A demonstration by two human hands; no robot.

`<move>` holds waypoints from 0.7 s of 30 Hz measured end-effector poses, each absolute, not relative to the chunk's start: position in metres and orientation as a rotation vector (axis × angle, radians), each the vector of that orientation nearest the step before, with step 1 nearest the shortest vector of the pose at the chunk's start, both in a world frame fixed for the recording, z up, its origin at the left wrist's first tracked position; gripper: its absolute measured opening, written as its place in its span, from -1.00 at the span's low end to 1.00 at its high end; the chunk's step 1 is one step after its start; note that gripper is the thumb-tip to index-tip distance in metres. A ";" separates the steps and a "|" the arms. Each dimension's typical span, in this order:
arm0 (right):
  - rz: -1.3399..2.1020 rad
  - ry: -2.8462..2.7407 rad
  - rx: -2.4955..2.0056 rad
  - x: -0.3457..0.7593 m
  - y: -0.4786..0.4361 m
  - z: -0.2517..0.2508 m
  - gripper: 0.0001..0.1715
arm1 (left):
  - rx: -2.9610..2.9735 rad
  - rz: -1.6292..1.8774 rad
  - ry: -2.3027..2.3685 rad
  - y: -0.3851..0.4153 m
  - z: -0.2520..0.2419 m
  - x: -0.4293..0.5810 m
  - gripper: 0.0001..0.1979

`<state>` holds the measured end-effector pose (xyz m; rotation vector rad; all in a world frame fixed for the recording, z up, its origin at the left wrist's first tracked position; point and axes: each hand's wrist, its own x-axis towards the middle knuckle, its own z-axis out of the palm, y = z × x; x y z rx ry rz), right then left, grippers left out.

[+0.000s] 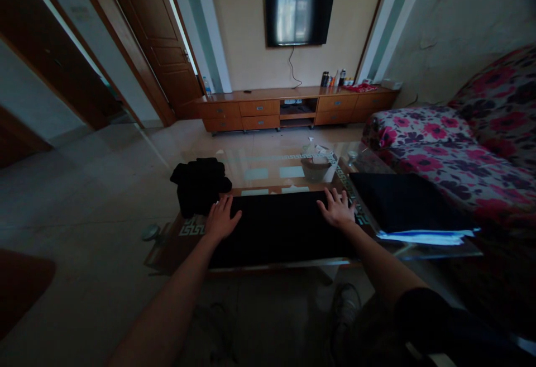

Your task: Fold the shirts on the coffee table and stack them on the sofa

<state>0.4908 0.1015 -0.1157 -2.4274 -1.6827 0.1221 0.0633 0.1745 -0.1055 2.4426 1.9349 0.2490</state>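
A black cloth (280,227) lies flat in a wide rectangle on the glass coffee table (234,168), reaching its front edge. My left hand (221,219) rests flat on the cloth's left side, fingers spread. On its far right corner lies my right hand (337,209), also palm down with the fingers apart. Beyond my left hand sits a crumpled heap of black cloth (199,182). To the right of my right hand is a folded black stack (412,202) with white and blue layers showing along its near edge. Too dark to tell the garment kind.
A bin (316,168) shows at the table's far side, seemingly through the glass. A flowered sofa (435,132) stands on the right. Across the room are a wooden TV cabinet (259,109) with bottles on it and a wall television (299,18). My shoe (347,303) is below the table edge.
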 end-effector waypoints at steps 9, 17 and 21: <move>-0.160 -1.798 -2.386 0.481 0.098 -0.111 -0.10 | 2.311 0.503 2.152 0.167 -0.087 0.058 -0.29; -0.052 -1.989 -2.179 0.463 0.097 -0.096 -0.14 | 1.788 0.093 2.436 0.165 -0.066 0.060 -0.14; 0.054 -1.923 -2.205 0.464 0.098 -0.097 -0.13 | 1.696 0.046 2.351 0.170 -0.061 0.058 -0.15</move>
